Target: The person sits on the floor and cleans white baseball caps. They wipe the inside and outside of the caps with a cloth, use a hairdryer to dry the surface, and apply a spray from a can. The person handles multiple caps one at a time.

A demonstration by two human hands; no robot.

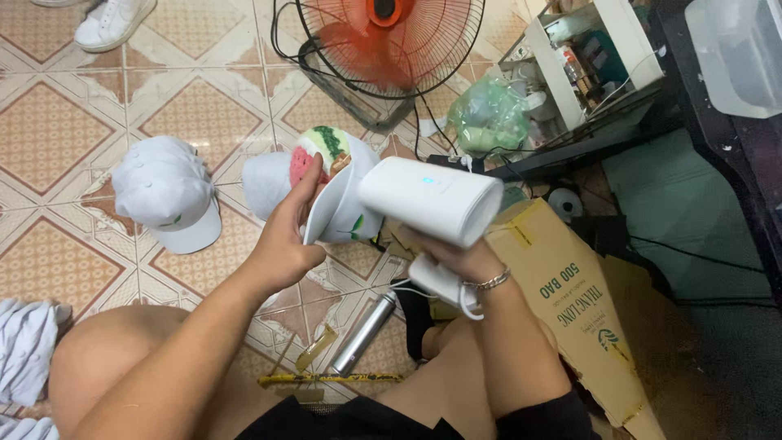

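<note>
My left hand (287, 236) grips a white cap (342, 213) by its brim, holding it up at the middle of the view. A round pink and green pad (319, 153) sits behind the cap, inside its crown. My right hand (463, 265) holds a white handheld steamer (430, 200) by its handle, its wide head pointing left and almost touching the cap. A white cord loops under my right wrist.
A second white cap (169, 194) lies on the tiled floor at left. A red floor fan (389, 41) stands ahead. A flattened cardboard box (570, 301) lies at right, a metal cylinder (365, 332) by my knees, white cloth (24, 350) at far left.
</note>
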